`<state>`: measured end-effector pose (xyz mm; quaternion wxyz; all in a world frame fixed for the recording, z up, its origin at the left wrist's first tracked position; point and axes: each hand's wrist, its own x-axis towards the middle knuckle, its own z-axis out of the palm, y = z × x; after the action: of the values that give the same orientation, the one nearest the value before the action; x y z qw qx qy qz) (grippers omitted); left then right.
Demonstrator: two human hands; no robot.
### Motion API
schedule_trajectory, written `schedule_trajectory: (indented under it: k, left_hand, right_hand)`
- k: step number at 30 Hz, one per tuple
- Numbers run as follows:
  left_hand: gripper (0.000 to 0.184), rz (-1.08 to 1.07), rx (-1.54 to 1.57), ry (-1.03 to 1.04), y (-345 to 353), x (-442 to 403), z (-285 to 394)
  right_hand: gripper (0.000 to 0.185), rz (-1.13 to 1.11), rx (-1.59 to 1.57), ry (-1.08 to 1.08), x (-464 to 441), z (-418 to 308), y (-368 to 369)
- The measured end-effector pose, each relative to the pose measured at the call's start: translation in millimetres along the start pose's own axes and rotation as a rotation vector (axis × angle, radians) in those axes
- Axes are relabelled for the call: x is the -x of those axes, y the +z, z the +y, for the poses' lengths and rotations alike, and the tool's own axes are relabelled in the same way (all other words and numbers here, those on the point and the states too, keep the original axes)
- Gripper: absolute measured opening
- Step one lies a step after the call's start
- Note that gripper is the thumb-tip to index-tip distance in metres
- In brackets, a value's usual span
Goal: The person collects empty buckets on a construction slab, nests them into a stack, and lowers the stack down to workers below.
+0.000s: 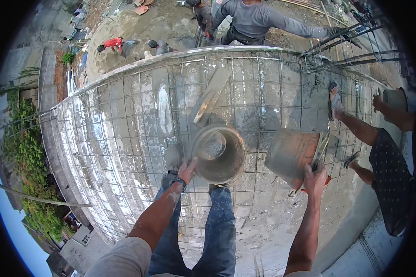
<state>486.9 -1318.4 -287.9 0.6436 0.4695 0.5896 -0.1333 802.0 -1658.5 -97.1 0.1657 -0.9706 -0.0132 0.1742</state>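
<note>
My left hand (187, 171) grips the rim of a grey, cement-smeared bucket (235, 161), whose round mouth faces up toward me. Its inside looks wet, with a pale patch at the bottom. At the right, my right hand (315, 179) is closed on the rim of an orange-brown bucket (289, 154) crusted with cement. That second bucket is tilted on its side, its mouth turned to the right and its inside mostly hidden. Both buckets are over a steel rebar grid (259, 203), in front of my legs. Whether they touch the grid I cannot tell.
A wooden plank (212, 94) lies on the grid beyond the grey bucket. At the right another person's leg (363, 129) stands close, with a hand near another bucket (395, 99). Rebar cages (356, 60) rise at the far edge, and several workers are below.
</note>
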Motion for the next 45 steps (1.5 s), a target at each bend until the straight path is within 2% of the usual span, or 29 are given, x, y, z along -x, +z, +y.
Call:
schedule_trajectory:
  k: [1, 2, 4, 5, 6, 7, 8, 10, 11, 13, 16, 18, 20, 21, 23, 25, 26, 27, 29, 30, 31, 34, 37, 38, 40, 42, 44, 45]
  left_hand:
    - [0.073, -0.083, -0.369, 0.254, -15, -17, -28]
    - [0.063, -0.074, -0.714, 0.539, -30, -35, -57]
    - [0.050, -0.121, -0.525, 0.463, -25, -39, -54]
    - [0.044, -0.098, -0.788, 0.520, -22, -27, -41]
    - [0.045, -0.156, -0.647, 0.395, -19, -20, -27]
    - [0.046, -0.212, -0.504, 0.266, -15, -6, 1]
    - [0.051, -0.221, -0.445, 0.253, -13, -4, 1]
    - [0.063, -0.239, -0.327, 0.226, -9, 0, 1]
    - [0.063, -0.248, -0.327, 0.282, -13, -4, 0]
    - [0.070, -0.312, -0.101, 0.121, -13, -5, 12]
    - [0.077, -0.156, -0.127, 0.072, -18, -4, 17]
    - [0.083, -0.233, 0.076, 0.042, -30, -5, 21]
    - [0.086, -0.247, -0.002, 0.202, -34, -1, 27]
    - [0.089, -0.227, -0.052, 0.183, -37, 2, 30]
    - [0.094, -0.229, -0.167, 0.143, -31, 8, 33]
    - [0.105, -0.339, -0.252, 0.024, -31, 0, 25]
    - [0.101, -0.210, -0.410, 0.019, -29, -8, 8]
    - [0.097, -0.077, -0.562, 0.033, -25, -19, -7]
    - [0.093, -0.175, -0.218, 0.112, -21, -24, -15]
    - [0.091, -0.208, -0.198, 0.101, -13, -14, -6]
    - [0.089, -0.225, -0.179, 0.094, -5, -2, 6]
    - [0.084, -0.103, -0.206, 0.083, 22, 20, 20]
    - [0.086, -0.029, -0.253, 0.060, 31, -4, -5]
    - [0.087, -0.026, -0.235, 0.068, 35, -3, -6]
    - [0.090, -0.048, -0.190, 0.081, 58, 17, 8]
    - [0.093, -0.039, -0.229, 0.102, 84, 40, 29]
    - [0.095, 0.020, -0.353, 0.134, 99, 45, 38]
    - [0.095, -0.048, -0.313, 0.083, 101, 44, 39]
  right_hand:
    - [0.028, 0.042, -0.108, 0.061, 28, -37, -15]
    - [0.028, 0.085, -0.215, 0.124, 54, -70, -26]
    - [0.028, 0.046, -0.282, 0.201, 89, -88, -25]
    - [0.030, 0.040, -0.429, 0.198, 101, -109, -18]
    - [0.032, 0.030, -0.572, 0.196, 114, -132, -10]
    - [0.028, 0.003, -0.582, 0.208, 123, -147, 7]
    - [0.024, -0.027, -0.590, 0.219, 131, -156, 33]
    - [0.037, -0.069, -0.483, 0.204, 144, -157, 103]
    - [0.043, -0.128, -0.352, 0.124, 148, -176, 120]
    - [0.050, -0.202, -0.201, -0.019, 160, -195, 157]
    - [0.055, -0.246, -0.124, -0.154, 186, -187, 210]
    - [0.057, -0.278, -0.059, -0.173, 202, -183, 223]
    - [0.057, -0.370, -0.348, -0.035, 208, -176, 221]
    - [0.058, -0.406, -0.491, 0.045, 211, -167, 215]
    - [0.057, -0.394, -0.433, 0.236, 215, -130, 207]
    - [0.056, -0.329, -0.374, 0.393, 221, -77, 194]
    - [0.057, -0.284, -0.346, 0.432, 219, -43, 186]
    - [0.057, -0.258, -0.442, 0.609, 221, 7, 191]
    - [0.058, -0.165, -0.654, 0.946, 213, 74, 167]
    - [0.060, -0.112, -0.770, 1.110, 203, 94, 148]
    - [0.063, -0.049, -0.744, 1.137, 196, 126, 139]
    - [0.071, 0.089, -0.570, 1.205, 166, 220, 109]
    - [0.085, 0.243, -0.359, 1.096, 134, 350, 128]
    - [0.089, 0.245, -0.301, 1.114, 117, 366, 126]
    - [0.091, 0.321, -0.332, 1.075, 79, 374, 120]
    - [0.085, 0.341, -0.470, 0.924, 49, 358, 113]
    - [0.071, 0.246, -0.606, 0.879, 28, 342, 109]
    - [0.064, 0.196, -0.669, 0.852, 24, 339, 114]
